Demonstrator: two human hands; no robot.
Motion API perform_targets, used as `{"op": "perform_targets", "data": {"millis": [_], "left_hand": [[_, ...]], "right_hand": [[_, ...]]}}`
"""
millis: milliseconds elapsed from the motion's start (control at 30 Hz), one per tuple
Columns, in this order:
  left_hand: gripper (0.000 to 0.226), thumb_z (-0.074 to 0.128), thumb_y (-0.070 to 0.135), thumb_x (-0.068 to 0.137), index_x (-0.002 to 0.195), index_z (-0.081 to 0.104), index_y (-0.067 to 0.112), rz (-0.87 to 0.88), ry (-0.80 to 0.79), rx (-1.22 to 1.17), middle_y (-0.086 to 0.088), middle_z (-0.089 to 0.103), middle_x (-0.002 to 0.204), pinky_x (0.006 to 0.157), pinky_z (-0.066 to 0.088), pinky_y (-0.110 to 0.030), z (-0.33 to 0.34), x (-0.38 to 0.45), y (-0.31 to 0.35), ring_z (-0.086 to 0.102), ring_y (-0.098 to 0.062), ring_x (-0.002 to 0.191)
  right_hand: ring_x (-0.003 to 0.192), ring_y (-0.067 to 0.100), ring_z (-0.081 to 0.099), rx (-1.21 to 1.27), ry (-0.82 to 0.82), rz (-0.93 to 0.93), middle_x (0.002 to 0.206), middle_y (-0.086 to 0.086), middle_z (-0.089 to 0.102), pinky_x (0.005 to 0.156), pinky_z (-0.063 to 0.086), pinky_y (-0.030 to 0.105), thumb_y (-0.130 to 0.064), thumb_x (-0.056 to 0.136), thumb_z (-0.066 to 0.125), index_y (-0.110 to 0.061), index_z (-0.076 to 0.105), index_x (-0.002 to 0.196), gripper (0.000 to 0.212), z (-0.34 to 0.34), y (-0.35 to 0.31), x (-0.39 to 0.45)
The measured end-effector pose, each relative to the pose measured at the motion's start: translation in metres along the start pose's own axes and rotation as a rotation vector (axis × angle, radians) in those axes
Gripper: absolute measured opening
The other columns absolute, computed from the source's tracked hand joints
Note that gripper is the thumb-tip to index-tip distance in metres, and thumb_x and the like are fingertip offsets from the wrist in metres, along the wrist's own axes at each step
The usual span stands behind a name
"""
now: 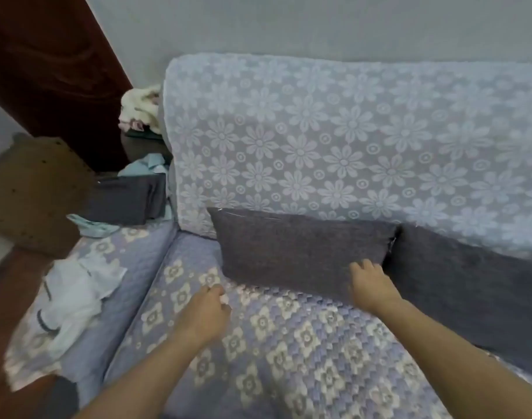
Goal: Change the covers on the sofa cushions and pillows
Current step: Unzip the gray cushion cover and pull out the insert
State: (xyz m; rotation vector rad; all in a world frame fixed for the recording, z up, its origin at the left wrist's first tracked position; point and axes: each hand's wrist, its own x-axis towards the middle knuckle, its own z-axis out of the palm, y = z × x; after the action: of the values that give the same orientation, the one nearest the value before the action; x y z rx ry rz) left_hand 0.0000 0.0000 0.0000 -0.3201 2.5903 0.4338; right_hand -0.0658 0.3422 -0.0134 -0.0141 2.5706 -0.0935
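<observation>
While the right hand [369,285] rests fingers on the grey pillow [301,252] ahead, grip holding nothing, left hand [204,313] loosely curled, both pillows look uncovered.

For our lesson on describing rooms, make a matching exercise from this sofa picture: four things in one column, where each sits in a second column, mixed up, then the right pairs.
Things
1. dark grey pillow
2. white crumpled cloth
3. flowered lace cover
4. left hand

Places
A. draped over the sofa back
B. on the patterned seat cover, in front of the pillow
C. leaning against the sofa back, under the right hand
D. on the sofa arm at the left

Pairs: 1-C, 2-D, 3-A, 4-B
</observation>
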Motion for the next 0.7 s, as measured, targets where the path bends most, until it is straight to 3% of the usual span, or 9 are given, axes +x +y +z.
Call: {"op": "perform_targets", "data": {"millis": [67,167,200,267,333,400,500,600,700], "left_hand": [[0.040,0.054,0.028,0.099,0.137,0.052,0.014,-0.031,-0.018,-0.169,-0.008,0.056,0.134,0.097,0.048,-0.034,-0.001,0.035,-0.011,0.058,-0.025,0.118],[0.029,0.059,0.018,0.097,0.125,0.054,0.010,-0.064,-0.045,-0.379,-0.002,0.061,0.094,0.073,0.048,-0.026,-0.005,0.090,-0.019,0.060,-0.019,0.081],[0.029,0.059,0.018,0.096,0.124,0.054,0.010,-0.078,-0.044,-0.422,0.000,0.059,0.090,0.071,0.046,-0.029,-0.006,0.113,-0.022,0.060,-0.020,0.081],[0.040,0.060,0.028,0.095,0.132,0.051,0.015,-0.086,-0.032,-0.500,-0.001,0.062,0.102,0.079,0.046,-0.032,-0.006,0.160,-0.032,0.063,-0.026,0.097],[0.059,0.062,0.048,0.090,0.141,0.045,0.022,-0.122,-0.040,-0.747,0.000,0.061,0.125,0.096,0.051,-0.042,-0.007,0.203,-0.038,0.062,-0.027,0.112],[0.057,0.058,0.058,0.091,0.140,0.046,0.030,-0.121,-0.041,-0.989,0.006,0.058,0.129,0.101,0.051,-0.049,-0.007,0.233,-0.038,0.060,-0.023,0.114],[0.030,0.050,0.048,0.100,0.122,0.059,0.029,-0.122,-0.024,-1.092,0.001,0.063,0.116,0.092,0.051,-0.046,0.002,0.260,-0.048,0.059,-0.021,0.099],[0.025,0.050,0.032,0.096,0.097,0.074,0.024,-0.209,0.020,-1.112,-0.006,0.073,0.096,0.078,0.047,-0.038,0.004,0.240,-0.071,0.062,-0.022,0.089],[0.028,0.041,0.018,0.105,0.106,0.069,0.013,-0.270,-0.053,-1.279,-0.008,0.071,0.100,0.074,0.051,-0.034,-0.016,0.174,-0.093,0.065,-0.023,0.089]], "right_hand": [[0.135,0.038,0.031,0.061,0.032,0.037,0.150,0.014,0.030,0.103,0.042,0.046,-0.030,0.104,0.043,-0.013,0.030,0.150,0.051,-0.005,-0.010,0.036],[0.150,0.037,0.008,0.164,0.094,0.088,0.166,0.007,0.007,0.116,0.031,0.050,-0.034,0.104,0.043,-0.019,0.012,0.159,0.065,-0.016,-0.026,0.093],[0.152,0.034,0.001,0.155,0.116,0.101,0.167,0.002,0.000,0.118,0.027,0.051,-0.036,0.104,0.044,-0.021,0.006,0.160,0.070,-0.012,-0.031,0.111],[0.154,0.033,-0.003,0.130,0.081,0.139,0.168,-0.002,0.000,0.121,0.020,0.051,-0.041,0.103,0.045,-0.022,0.004,0.161,0.073,0.004,-0.042,0.142],[0.152,0.034,0.009,0.109,0.080,0.185,0.164,0.002,0.019,0.120,0.022,0.051,-0.041,0.102,0.048,-0.021,0.021,0.157,0.064,0.029,-0.055,0.147],[0.140,0.033,0.030,0.078,0.236,0.237,0.144,0.004,0.045,0.111,0.034,0.049,-0.035,0.099,0.054,-0.022,0.046,0.136,0.040,0.056,-0.069,0.136],[0.119,0.028,0.042,0.071,0.300,0.317,0.116,-0.003,0.053,0.094,0.039,0.045,-0.024,0.094,0.060,-0.027,0.049,0.107,0.018,0.076,-0.084,0.102],[0.100,0.025,0.047,0.083,0.317,0.307,0.099,-0.004,0.051,0.079,0.040,0.040,-0.006,0.085,0.065,-0.028,0.039,0.093,0.035,0.080,-0.092,0.053],[0.076,0.021,0.037,0.179,0.436,0.215,0.081,-0.005,0.039,0.060,0.033,0.035,0.009,0.073,0.068,-0.025,0.030,0.082,0.051,0.078,-0.101,-0.010]]}}
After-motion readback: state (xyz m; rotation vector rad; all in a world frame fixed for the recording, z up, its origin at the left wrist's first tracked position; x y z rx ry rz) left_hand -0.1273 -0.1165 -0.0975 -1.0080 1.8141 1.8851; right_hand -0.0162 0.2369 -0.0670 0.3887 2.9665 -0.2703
